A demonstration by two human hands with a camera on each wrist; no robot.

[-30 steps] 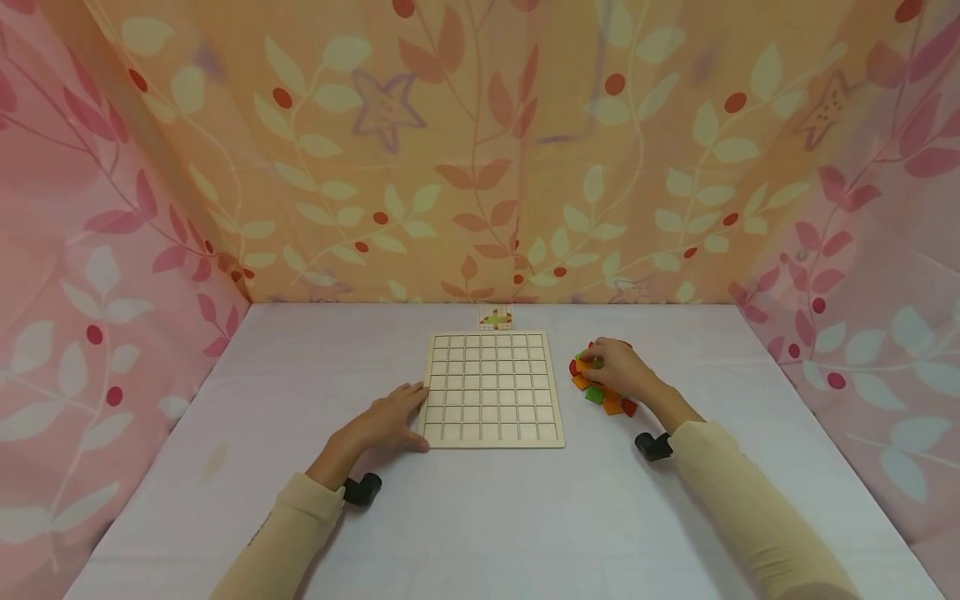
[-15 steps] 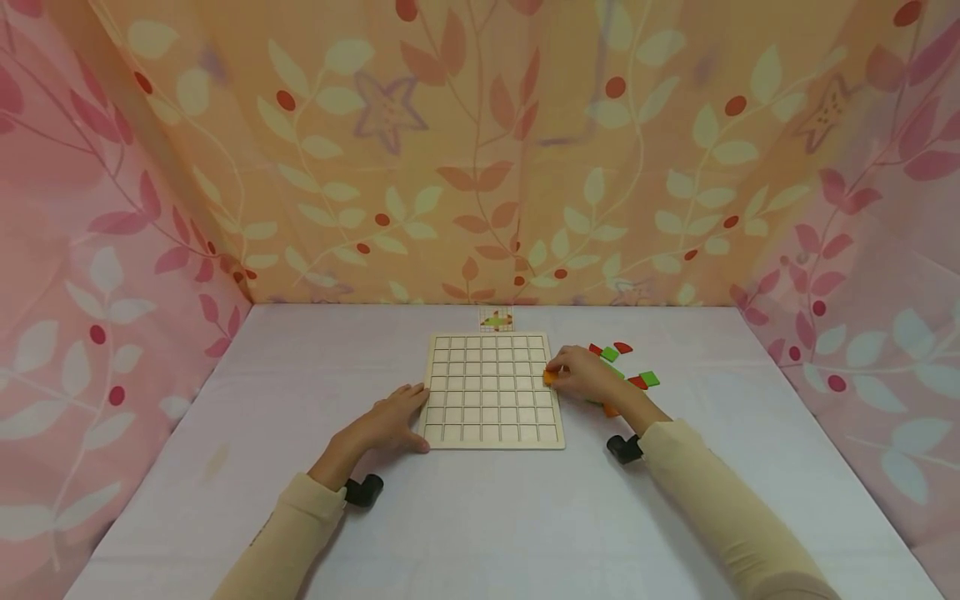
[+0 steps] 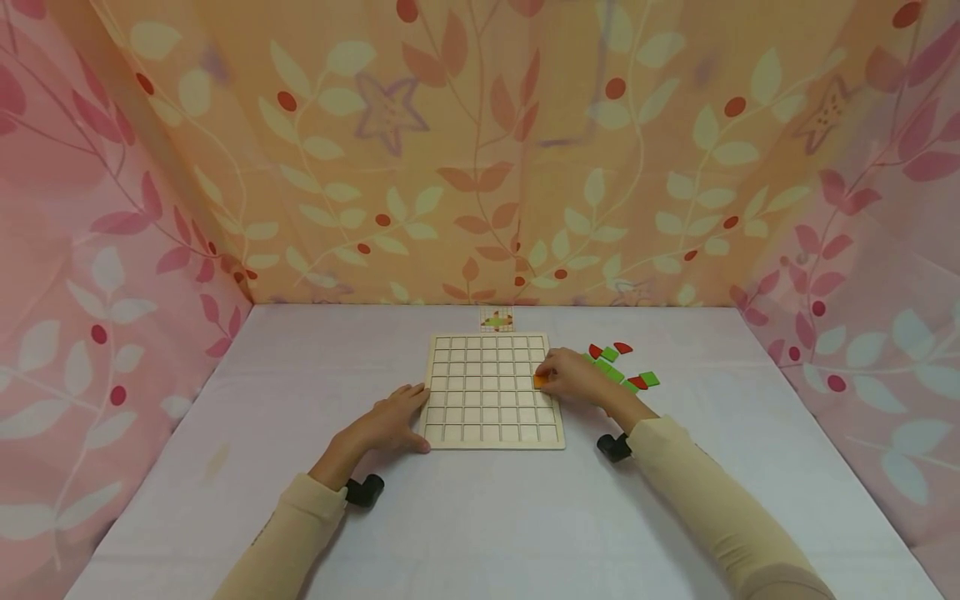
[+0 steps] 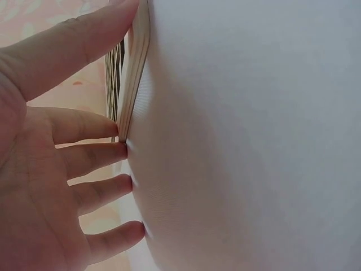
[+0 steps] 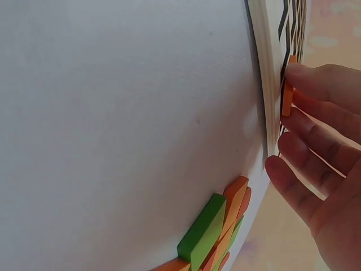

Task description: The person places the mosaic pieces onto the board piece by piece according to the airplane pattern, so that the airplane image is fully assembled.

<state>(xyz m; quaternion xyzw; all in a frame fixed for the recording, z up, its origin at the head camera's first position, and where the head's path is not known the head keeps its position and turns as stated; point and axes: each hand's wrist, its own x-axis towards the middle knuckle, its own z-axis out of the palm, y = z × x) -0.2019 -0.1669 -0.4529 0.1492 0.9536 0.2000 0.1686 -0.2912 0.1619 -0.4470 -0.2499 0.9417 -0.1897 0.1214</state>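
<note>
A pale wooden grid board [image 3: 491,392] lies flat on the table. My left hand [image 3: 386,421] rests at its left side, fingers spread. In the left wrist view the thumb touches the board's edge [image 4: 135,79], and the straight fingertips meet the board and tablecloth. Over the right-hand column of the grid, my right hand [image 3: 573,375] pinches a small orange tile [image 3: 539,381]. The right wrist view shows this orange tile [image 5: 288,90] standing on edge between thumb and fingers, at the board's surface; whether it touches a cell I cannot tell.
Right of the board lie loose tiles: green ones [image 3: 609,371], a red quarter-round [image 3: 622,347] and orange ones [image 5: 234,197], partly behind the right hand. A small pattern card [image 3: 497,319] lies beyond the board's far edge. Floral cloth [image 3: 480,167] encloses the table.
My right hand has gone from the tile pile leftward onto the board's right side, bringing an orange tile. The left hand stays at the board's left edge.
</note>
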